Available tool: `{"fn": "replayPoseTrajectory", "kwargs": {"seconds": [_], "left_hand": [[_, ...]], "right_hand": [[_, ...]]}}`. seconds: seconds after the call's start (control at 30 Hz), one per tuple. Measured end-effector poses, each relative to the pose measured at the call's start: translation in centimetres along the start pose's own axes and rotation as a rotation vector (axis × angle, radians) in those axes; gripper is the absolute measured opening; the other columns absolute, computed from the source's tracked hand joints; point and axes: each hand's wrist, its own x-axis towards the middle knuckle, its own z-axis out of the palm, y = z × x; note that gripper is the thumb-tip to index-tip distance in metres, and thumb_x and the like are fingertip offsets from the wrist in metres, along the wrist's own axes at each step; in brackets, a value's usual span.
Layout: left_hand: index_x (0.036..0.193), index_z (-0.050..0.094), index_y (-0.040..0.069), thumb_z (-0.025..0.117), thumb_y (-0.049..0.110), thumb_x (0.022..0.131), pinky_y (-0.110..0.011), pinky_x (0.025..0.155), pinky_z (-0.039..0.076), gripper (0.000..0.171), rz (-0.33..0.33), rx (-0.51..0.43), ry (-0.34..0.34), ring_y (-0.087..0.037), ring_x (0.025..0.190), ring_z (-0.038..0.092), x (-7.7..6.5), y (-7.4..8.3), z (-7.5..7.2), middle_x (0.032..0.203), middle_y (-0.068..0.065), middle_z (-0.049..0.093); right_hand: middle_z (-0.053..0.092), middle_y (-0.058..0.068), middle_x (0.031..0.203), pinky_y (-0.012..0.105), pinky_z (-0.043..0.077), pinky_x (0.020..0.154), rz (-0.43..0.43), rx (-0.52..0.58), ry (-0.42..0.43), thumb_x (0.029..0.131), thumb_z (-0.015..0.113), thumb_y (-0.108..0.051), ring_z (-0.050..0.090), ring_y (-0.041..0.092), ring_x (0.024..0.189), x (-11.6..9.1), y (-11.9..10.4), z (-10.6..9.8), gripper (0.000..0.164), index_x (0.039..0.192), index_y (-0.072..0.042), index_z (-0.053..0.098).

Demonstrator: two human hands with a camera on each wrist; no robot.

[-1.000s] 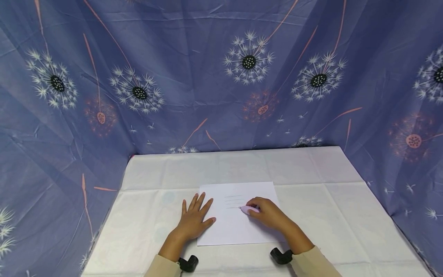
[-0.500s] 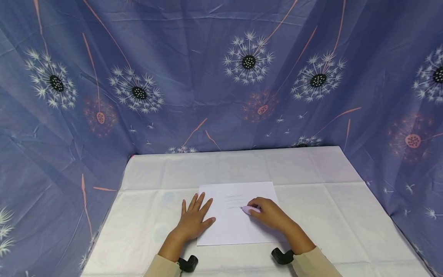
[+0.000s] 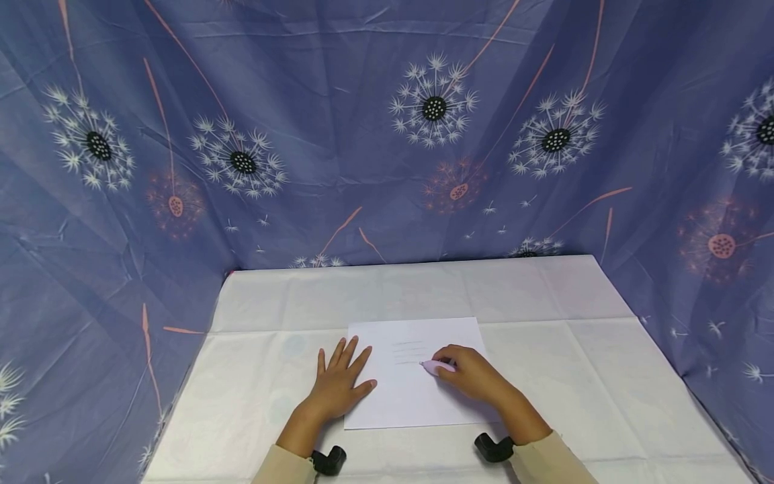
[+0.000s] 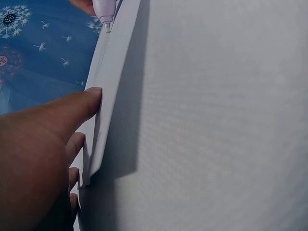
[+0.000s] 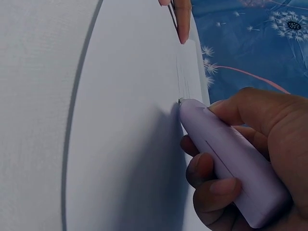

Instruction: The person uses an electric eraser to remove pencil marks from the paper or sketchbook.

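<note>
A white sheet of paper (image 3: 411,400) lies on the table with several faint lines (image 3: 409,351) across its upper middle. My left hand (image 3: 338,386) rests on the paper's left edge, fingers spread; in the left wrist view its thumb (image 4: 86,103) touches the sheet. My right hand (image 3: 474,373) grips a lavender correction pen (image 5: 226,149) with a small metal tip, fingers curled round its body. That tip is at the right end of the lowest line, at or very near the paper. The correction pen (image 4: 104,8) also shows at the top of the left wrist view.
A white cloth (image 3: 562,376) with fold creases covers the table. Behind and at both sides hangs a blue curtain (image 3: 338,134) with dandelion prints. Black curved wrist pieces (image 3: 329,461) sit at both wrists, beside beige sleeves.
The right hand and correction pen have shifted slightly right along the lowest line, then stayed still over the last half second. The left hand keeps its place.
</note>
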Motion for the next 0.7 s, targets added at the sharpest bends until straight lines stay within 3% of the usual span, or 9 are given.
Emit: {"fn": "replayPoseTrajectory", "kwargs": {"seconds": [0.37, 0.7], "left_hand": [[0.156, 0.041, 0.016, 0.057, 0.049, 0.099, -0.074, 0.118, 0.002, 0.068, 0.0, 0.0, -0.003, -0.043, 0.157, 0.013, -0.06, 0.03, -0.02, 0.169, -0.015, 0.023], [0.155, 0.042, 0.012, 0.058, 0.048, 0.099, -0.077, 0.115, -0.001, 0.069, 0.059, -0.043, 0.06, -0.049, 0.154, 0.015, -0.19, -0.29, 0.39, 0.166, -0.022, 0.025]], "right_hand": [[0.07, -0.01, 0.097, 0.032, 0.053, 0.086, -0.025, 0.011, -0.003, 0.096, 0.07, -0.022, 0.062, 0.008, 0.091, 0.2, 0.27, 0.28, 0.014, 0.106, -0.014, 0.074], [0.069, -0.01, 0.096, 0.031, 0.053, 0.085, -0.03, 0.021, -0.013, 0.095, 0.07, -0.02, 0.061, 0.007, 0.09, 0.81, -0.36, 0.66, 0.015, 0.107, -0.013, 0.074]]}}
